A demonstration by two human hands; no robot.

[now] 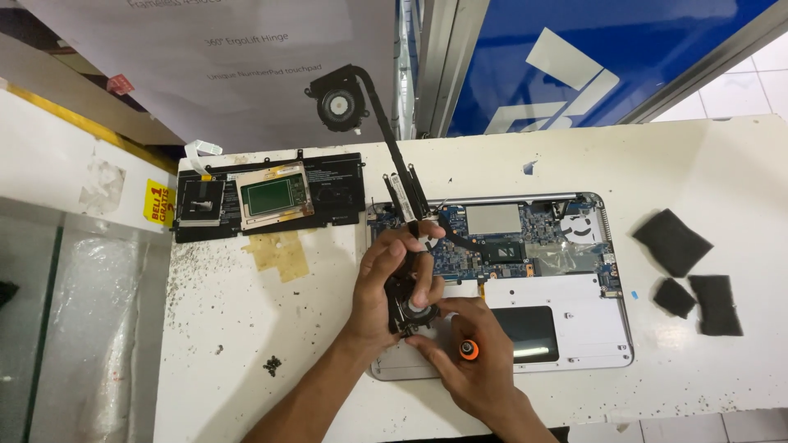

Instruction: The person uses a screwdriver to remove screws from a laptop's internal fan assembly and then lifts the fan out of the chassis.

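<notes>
Here, all places are told from the open laptop base (574, 328).

Fan: a small black fan (410, 308) is held over the lower left part of the laptop base, just left of the dark touchpad opening.
Risk: the fan can slip and hit the blue board (460, 254) behind it, I think, because the grip is only at its edges.
Second risk: the loose screws (272, 365), well left of the laptop base, can scatter if an arm brushes them.
Left hand (386, 287): fingers curled and clamped on the fan's left side.
Right hand (468, 361): fingers closed around an orange-capped screwdriver (468, 349), fingertips touching the fan's lower edge.
</notes>
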